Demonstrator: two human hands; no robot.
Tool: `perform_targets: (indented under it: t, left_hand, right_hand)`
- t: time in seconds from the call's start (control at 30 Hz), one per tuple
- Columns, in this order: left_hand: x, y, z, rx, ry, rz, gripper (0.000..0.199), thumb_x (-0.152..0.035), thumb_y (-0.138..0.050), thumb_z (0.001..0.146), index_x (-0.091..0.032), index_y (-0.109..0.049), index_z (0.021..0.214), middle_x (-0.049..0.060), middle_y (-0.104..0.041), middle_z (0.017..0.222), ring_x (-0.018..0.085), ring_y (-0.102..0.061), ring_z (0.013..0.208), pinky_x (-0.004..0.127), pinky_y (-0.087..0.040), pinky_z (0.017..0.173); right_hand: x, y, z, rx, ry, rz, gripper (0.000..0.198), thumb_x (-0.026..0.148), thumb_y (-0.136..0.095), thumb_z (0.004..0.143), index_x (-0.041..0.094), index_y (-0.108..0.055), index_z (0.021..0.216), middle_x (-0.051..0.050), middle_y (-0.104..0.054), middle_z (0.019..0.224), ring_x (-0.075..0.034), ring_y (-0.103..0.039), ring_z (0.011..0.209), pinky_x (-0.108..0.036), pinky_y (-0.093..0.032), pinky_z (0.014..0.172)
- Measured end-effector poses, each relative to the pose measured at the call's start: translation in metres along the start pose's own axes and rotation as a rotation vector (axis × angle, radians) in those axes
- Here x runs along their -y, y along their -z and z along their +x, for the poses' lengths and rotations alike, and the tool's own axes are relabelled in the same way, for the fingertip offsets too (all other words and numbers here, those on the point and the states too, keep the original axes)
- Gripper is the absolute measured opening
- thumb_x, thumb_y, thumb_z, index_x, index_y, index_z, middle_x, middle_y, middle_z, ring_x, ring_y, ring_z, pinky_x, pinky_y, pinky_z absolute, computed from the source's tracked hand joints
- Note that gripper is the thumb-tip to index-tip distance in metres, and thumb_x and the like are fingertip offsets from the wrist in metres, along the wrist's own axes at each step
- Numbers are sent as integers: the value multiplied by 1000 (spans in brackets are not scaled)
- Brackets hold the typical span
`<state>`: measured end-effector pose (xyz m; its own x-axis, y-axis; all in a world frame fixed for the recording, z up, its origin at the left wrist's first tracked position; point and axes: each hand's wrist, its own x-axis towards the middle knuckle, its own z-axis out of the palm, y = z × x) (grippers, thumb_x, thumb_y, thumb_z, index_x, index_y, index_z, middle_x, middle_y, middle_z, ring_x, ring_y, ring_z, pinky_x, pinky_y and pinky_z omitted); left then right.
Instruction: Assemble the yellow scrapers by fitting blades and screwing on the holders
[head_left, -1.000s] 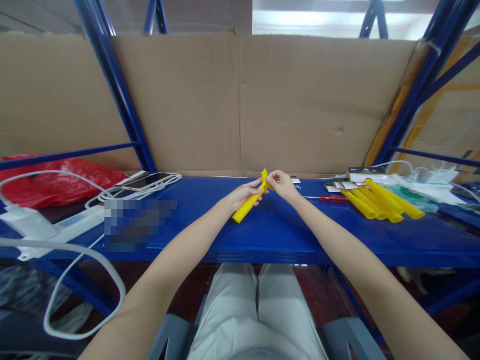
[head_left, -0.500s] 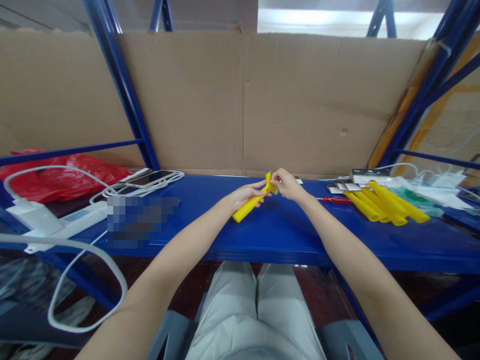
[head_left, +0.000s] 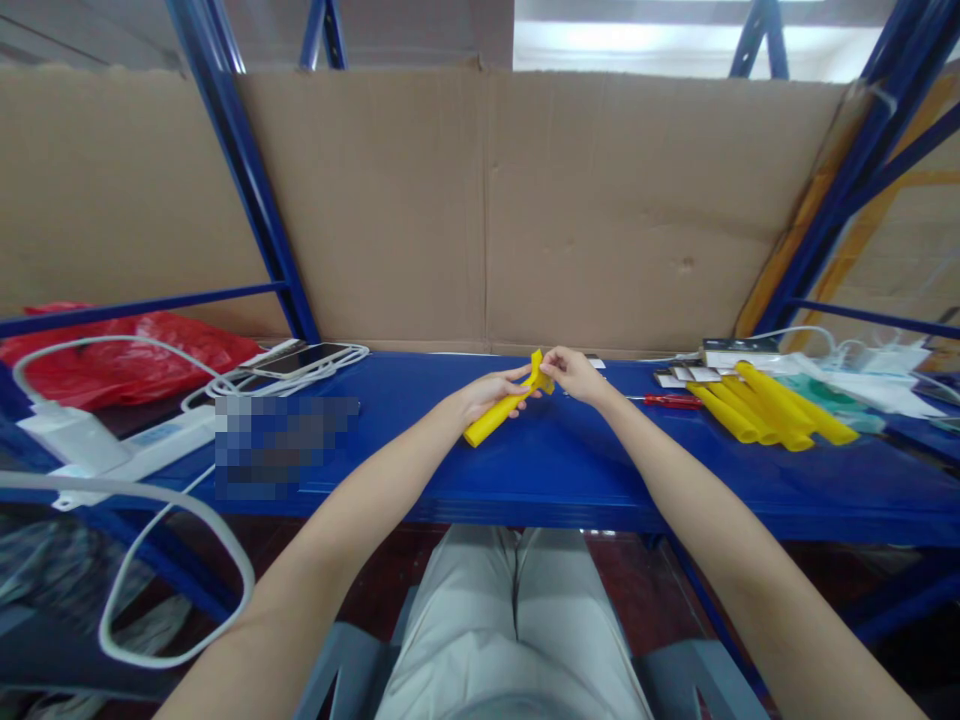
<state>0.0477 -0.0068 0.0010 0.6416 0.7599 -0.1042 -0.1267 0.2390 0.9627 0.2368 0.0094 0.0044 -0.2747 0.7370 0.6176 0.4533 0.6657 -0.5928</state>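
Observation:
A yellow tube point(head_left: 487, 424), slim and smooth, slants just above the blue shelf top point(head_left: 420, 475). Around its middle, my left hand point(head_left: 501, 392) is closed, the near end sticking out below the fingers. The tube's far end is opened out into loose flaps. One of those flaps is pinched by my right hand point(head_left: 568, 374), whose fingertips partly cover it. Whether anything sits inside the tube I cannot tell.
Several more yellow tubes point(head_left: 772, 405) lie at the right beside a red screwdriver point(head_left: 671, 401). A power strip point(head_left: 161, 440), white cables, a phone point(head_left: 296, 358) and a red plastic bag point(head_left: 135, 355) occupy the left. Cardboard point(head_left: 390, 210) walls off the back.
Both hands keep their hold on the yellow tube. My right hand has shifted very slightly down with the flap; otherwise the scene looks the same.

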Motion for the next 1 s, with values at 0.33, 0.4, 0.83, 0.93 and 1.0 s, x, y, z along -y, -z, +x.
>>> perform_targets:
  t: [0.33,0.4,0.83,0.93,1.0]
  left_hand:
    - [2,4,3,4,-22,-40,72,-1,-49,85,-28,-26,148,8,-67,86,9,-54,47,19,-41,43]
    - [3,5,4,17,-28,-47,72,-1,-48,86,-28,-25,149,8,-67,85,9,-54,47,19,-41,44]
    - [-4,0,-5,53,-119,-96,72,-1,-52,83,-27,-30,147,7,-67,87,8,-55,48,18,-42,42]
    - [-5,1,-9,91,-157,-119,69,-3,-54,82,-26,-35,144,8,-67,90,8,-56,50,18,-42,42]
    - [-6,3,-9,96,-166,-117,69,-3,-55,82,-26,-36,144,8,-67,89,8,-56,49,17,-40,41]
  right_hand:
    - [-2,-5,1,-25,-89,157,38,56,-65,68,21,-50,64,3,-50,54,-11,-45,51,-27,-40,52]
    - [-2,-5,1,-32,-89,175,40,57,-65,67,21,-49,63,3,-50,54,-11,-45,50,-27,-40,52]
    - [7,-3,4,-75,-6,125,38,57,-59,73,21,-48,67,1,-52,63,-13,-47,60,-29,-42,58]
    - [17,-3,3,-120,59,19,29,48,-57,78,21,-49,68,-1,-54,66,-15,-50,64,-31,-44,63]
    - [24,-4,1,-165,109,-77,23,39,-55,81,21,-49,69,-2,-54,70,-15,-50,65,-31,-44,65]
